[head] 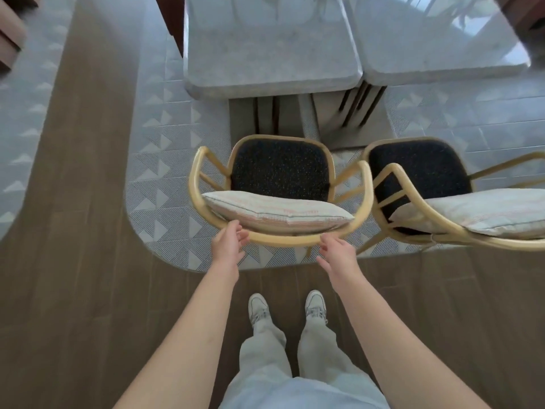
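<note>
Rattan chair (280, 169): on the tiled floor (165, 160), facing the marble desk (271, 54); striped cushion (277, 212) against its back rail (283, 240)
Left hand (228, 246): fingers (243, 236) loosely spread, thumb at the rail; grips nothing
Right hand (336, 252): fingers (324, 246) slack and open, tips just beside the rail

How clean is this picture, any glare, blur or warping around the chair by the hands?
Head view: window glare washes the table top at upper right, its far corner smeared by blur; wide-angle warping bends the right chair at the edge; the chair, left hand and right hand are evenly lit, fairly sharp.
</note>
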Action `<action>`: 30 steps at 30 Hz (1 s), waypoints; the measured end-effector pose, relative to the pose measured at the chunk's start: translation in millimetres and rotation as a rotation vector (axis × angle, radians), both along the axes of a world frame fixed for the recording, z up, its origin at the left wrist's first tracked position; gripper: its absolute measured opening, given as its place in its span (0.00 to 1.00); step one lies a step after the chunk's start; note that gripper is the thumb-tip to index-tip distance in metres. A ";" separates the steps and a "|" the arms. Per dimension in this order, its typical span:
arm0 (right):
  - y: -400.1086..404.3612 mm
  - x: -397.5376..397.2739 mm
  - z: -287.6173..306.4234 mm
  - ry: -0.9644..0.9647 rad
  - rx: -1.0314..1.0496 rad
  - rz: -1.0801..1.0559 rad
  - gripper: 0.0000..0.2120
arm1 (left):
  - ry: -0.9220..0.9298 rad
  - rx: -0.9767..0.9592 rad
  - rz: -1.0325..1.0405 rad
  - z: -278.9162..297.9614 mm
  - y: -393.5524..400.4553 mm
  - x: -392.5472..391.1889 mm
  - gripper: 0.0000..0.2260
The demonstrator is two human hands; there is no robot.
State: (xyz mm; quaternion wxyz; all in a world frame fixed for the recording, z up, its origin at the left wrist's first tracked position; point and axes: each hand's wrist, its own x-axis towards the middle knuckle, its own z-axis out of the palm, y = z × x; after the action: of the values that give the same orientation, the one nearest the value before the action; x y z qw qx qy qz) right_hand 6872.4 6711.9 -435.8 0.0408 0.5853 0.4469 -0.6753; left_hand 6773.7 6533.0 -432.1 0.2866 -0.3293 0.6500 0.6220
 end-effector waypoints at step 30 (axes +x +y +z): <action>-17.4 -35.7 -61.9 0.022 -0.133 -0.169 0.20 | -0.120 0.138 0.126 -76.5 -29.2 -50.2 0.15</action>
State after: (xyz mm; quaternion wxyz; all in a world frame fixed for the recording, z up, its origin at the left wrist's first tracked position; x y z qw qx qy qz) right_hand 6836.7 6694.5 -497.6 0.0176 0.6095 0.3507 -0.7108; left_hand 6723.6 6503.8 -508.6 0.3073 -0.3857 0.5652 0.6613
